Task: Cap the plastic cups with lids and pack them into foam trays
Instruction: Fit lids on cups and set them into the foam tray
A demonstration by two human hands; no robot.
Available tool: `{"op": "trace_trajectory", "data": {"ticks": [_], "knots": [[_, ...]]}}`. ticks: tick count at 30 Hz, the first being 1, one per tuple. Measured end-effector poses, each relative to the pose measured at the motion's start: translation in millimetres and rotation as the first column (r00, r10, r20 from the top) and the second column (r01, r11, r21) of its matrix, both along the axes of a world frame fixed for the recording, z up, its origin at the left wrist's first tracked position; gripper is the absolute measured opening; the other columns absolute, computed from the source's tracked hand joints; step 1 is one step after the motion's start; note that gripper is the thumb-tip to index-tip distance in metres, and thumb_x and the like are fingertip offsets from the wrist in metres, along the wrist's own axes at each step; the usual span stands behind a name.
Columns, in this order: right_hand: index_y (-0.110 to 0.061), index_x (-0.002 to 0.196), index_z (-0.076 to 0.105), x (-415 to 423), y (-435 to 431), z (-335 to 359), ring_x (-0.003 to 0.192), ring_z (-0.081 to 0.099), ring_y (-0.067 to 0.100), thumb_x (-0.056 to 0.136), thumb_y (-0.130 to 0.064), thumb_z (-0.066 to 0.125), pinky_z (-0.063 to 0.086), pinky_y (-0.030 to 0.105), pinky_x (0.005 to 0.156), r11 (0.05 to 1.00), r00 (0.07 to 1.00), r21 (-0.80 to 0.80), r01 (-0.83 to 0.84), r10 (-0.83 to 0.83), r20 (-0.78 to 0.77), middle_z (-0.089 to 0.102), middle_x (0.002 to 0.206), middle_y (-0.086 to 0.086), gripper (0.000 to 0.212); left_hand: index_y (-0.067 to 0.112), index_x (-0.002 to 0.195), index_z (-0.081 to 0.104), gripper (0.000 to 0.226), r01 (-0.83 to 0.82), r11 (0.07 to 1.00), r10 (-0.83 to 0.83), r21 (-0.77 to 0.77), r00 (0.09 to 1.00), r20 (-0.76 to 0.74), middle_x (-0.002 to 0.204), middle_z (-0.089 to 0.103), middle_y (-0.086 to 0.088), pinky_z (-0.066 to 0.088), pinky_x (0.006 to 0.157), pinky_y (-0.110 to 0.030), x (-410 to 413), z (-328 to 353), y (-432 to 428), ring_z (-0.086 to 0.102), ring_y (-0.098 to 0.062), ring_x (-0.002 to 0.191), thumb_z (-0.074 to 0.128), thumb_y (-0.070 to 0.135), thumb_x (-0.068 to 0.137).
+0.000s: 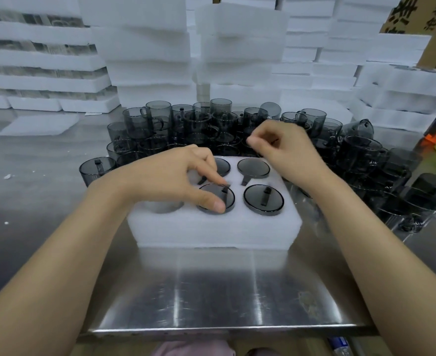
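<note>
My left hand (175, 176) pinches the lid (209, 193) of the front-middle cup seated in the foam tray (211, 232), my right hand (281, 147) hovers curled behind it, contents indeterminate, before loose cups (147, 119); the cardboard box (417, 21) shows cropped black characters.

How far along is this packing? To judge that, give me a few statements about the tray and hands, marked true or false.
1. The near-left hole in the foam tray is empty. True.
2. The left hand touches the near-middle lid. True.
3. The right hand rests on the tray. False: it is raised over the loose cups behind.
4. The near-right cup lacks a lid. False: it is capped.
</note>
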State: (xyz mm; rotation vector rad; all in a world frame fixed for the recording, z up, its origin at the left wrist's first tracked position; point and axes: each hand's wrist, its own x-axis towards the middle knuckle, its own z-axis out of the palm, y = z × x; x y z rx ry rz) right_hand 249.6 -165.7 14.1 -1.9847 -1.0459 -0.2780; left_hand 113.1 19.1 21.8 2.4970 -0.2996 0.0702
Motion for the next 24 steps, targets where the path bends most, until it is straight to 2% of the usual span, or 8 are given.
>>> {"op": "trace_trajectory", "data": {"ticks": [2,3,6,9,11,19,22,24], "knots": [[-0.022,0.086,0.066,10.3,-6.6,2.5,0.082,0.054,0.013,0.089,-0.009,0.055,0.046,0.032,0.078,0.972,0.968,-0.105,0.212,-0.194,0.161,0.059,0.084,-0.007,0.017,0.037,0.102,0.073,0.054,-0.004,1.000,0.004,0.021,1.000,-0.010,0.089,0.051,0.025,0.028,0.072,-0.002,0.2,0.1,0.3,0.045,0.009,0.092,0.075,0.061,0.054],[-0.022,0.089,0.068,14.3,-11.1,3.2,0.089,0.053,0.015,0.085,-0.003,0.050,0.045,0.034,0.080,0.944,0.952,-0.191,0.270,-0.232,0.201,0.057,0.091,-0.005,0.026,0.037,0.103,0.073,0.055,-0.006,1.000,0.006,0.029,1.000,-0.013,0.089,0.050,0.025,0.028,0.071,-0.002,0.7,0.3,0.1,0.045,0.010,0.091,0.075,0.061,0.053],[-0.022,0.100,0.069,20.8,-21.5,2.7,0.113,0.043,0.022,0.074,0.006,0.046,0.039,0.035,0.083,0.832,0.946,-0.458,0.313,-0.229,0.231,0.052,0.114,0.001,0.045,0.037,0.103,0.073,0.056,-0.010,0.999,0.010,0.032,1.000,-0.026,0.089,0.050,0.024,0.028,0.070,-0.003,1.3,1.2,-0.8,0.045,0.010,0.090,0.074,0.061,0.053],[-0.021,0.106,0.069,21.3,-21.5,-2.8,0.116,0.038,0.025,0.082,-0.003,0.058,0.036,0.037,0.086,0.767,0.948,-0.562,0.309,-0.198,0.250,0.048,0.121,0.003,0.032,0.036,0.104,0.073,0.055,-0.015,1.000,0.016,0.022,1.000,-0.026,0.088,0.049,0.026,0.029,0.070,-0.002,0.2,0.9,-1.1,0.045,0.012,0.088,0.075,0.059,0.054],[-0.018,0.105,0.070,22.1,-19.9,-6.6,0.115,0.039,0.025,0.087,-0.013,0.063,0.036,0.037,0.087,0.761,0.939,-0.561,0.327,-0.199,0.279,0.049,0.121,0.004,0.020,0.035,0.104,0.074,0.054,-0.023,1.000,0.023,0.010,0.999,-0.025,0.087,0.049,0.026,0.029,0.069,-0.001,-0.6,1.0,-1.9,0.045,0.012,0.086,0.076,0.057,0.054],[-0.015,0.095,0.069,23.3,-21.7,-2.3,0.108,0.048,0.022,0.084,-0.014,0.069,0.042,0.035,0.079,0.825,0.939,-0.458,0.332,-0.241,0.247,0.052,0.107,-0.001,0.012,0.033,0.105,0.074,0.056,-0.033,0.999,0.033,-0.004,0.999,-0.026,0.085,0.049,0.027,0.030,0.067,-0.001,0.4,0.1,-0.6,0.046,0.013,0.081,0.077,0.055,0.053],[-0.022,0.086,0.065,22.7,-23.8,5.0,0.096,0.052,0.018,0.084,-0.018,0.069,0.044,0.036,0.077,0.870,0.934,-0.361,0.336,-0.258,0.248,0.053,0.095,-0.008,0.006,0.034,0.104,0.074,0.056,-0.030,1.000,0.030,-0.002,0.999,-0.024,0.085,0.049,0.028,0.030,0.067,-0.001,1.3,-1.1,0.6,0.046,0.013,0.082,0.077,0.057,0.053],[-0.030,0.086,0.061,22.3,-25.9,9.9,0.088,0.051,0.015,0.084,-0.023,0.068,0.042,0.034,0.075,0.892,0.930,-0.289,0.347,-0.287,0.231,0.053,0.087,-0.014,0.010,0.035,0.102,0.074,0.053,-0.016,1.000,0.015,-0.012,0.999,-0.030,0.086,0.051,0.026,0.030,0.067,-0.001,1.5,-2.6,2.0,0.047,0.012,0.082,0.076,0.059,0.054]]}}
